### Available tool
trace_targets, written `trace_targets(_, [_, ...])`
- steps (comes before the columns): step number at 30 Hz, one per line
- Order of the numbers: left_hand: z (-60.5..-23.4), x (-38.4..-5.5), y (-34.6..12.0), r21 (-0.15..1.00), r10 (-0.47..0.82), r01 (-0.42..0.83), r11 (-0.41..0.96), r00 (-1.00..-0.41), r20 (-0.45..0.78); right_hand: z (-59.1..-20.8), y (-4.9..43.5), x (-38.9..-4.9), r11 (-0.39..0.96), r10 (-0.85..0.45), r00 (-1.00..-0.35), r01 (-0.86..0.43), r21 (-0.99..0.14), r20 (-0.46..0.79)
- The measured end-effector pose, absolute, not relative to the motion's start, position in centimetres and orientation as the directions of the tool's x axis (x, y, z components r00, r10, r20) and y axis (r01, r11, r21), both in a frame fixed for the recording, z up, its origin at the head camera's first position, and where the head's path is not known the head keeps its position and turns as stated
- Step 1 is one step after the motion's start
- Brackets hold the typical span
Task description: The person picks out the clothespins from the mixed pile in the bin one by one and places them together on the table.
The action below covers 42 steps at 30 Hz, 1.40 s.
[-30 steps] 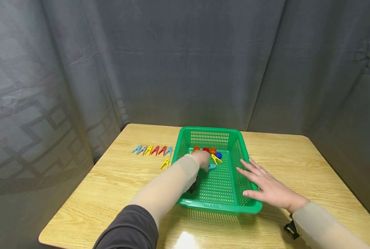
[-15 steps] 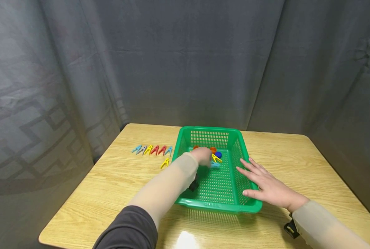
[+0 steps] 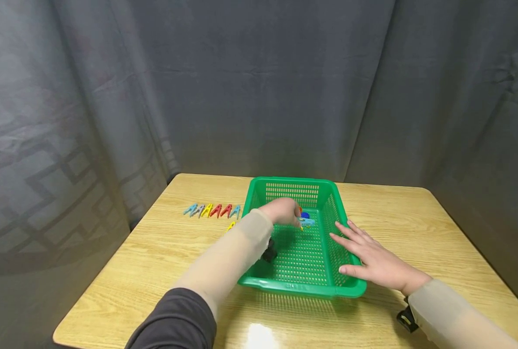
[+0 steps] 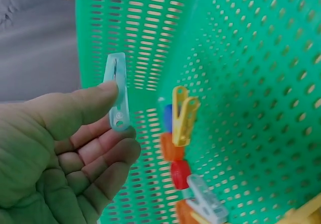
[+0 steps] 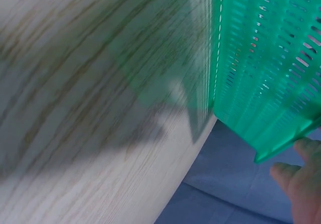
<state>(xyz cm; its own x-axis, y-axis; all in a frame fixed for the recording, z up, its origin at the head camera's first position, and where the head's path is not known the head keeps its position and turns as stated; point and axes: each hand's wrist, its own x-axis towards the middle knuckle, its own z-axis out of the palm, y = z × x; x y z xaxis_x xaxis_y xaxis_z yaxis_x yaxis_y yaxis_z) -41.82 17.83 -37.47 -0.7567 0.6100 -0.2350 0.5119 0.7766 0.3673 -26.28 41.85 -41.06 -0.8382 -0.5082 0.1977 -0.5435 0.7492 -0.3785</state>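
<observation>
My left hand (image 3: 282, 212) is inside the green basket (image 3: 302, 291), pinching a light blue clothespin (image 4: 118, 91) between thumb and fingers, held above the basket floor. Below it in the left wrist view lie a yellow clothespin (image 4: 184, 116), a pale blue-grey clothespin (image 4: 206, 199), a red bottle cap (image 4: 180, 174), an orange cap (image 4: 173, 146) and part of a blue cap (image 4: 168, 117). My right hand (image 3: 376, 261) rests at the basket's right rim with fingers spread and straight. In the head view my left hand hides most of the caps.
Left of the basket, several clothespins stand in a row, among them a red clothespin (image 3: 216, 210) and a grey one (image 3: 199, 210). A yellow clothespin (image 3: 231, 226) lies nearer, partly behind my left forearm. The wooden table (image 3: 154, 271) ends at grey curtains (image 3: 250, 87).
My left hand has risen from the basket floor and moved slightly away from me, lifting the light blue clothespin. The right hand has stayed at the rim.
</observation>
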Motion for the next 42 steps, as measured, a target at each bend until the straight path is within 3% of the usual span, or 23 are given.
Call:
trace_targets(19, [-32.8,-40.7,14.7,0.430,0.690,0.577,0.694,-0.704,-0.169,-41.0,41.7,-26.4,0.755,-0.516,-0.833,-0.553,-0.353,0.201])
trace_targets(42, [-30.1,-40.0,9.6,0.483,0.681,0.563,0.670,-0.725,-0.099,-41.0,41.6,-26.5,0.759,-0.512,-0.837,-0.546,-0.355,0.191])
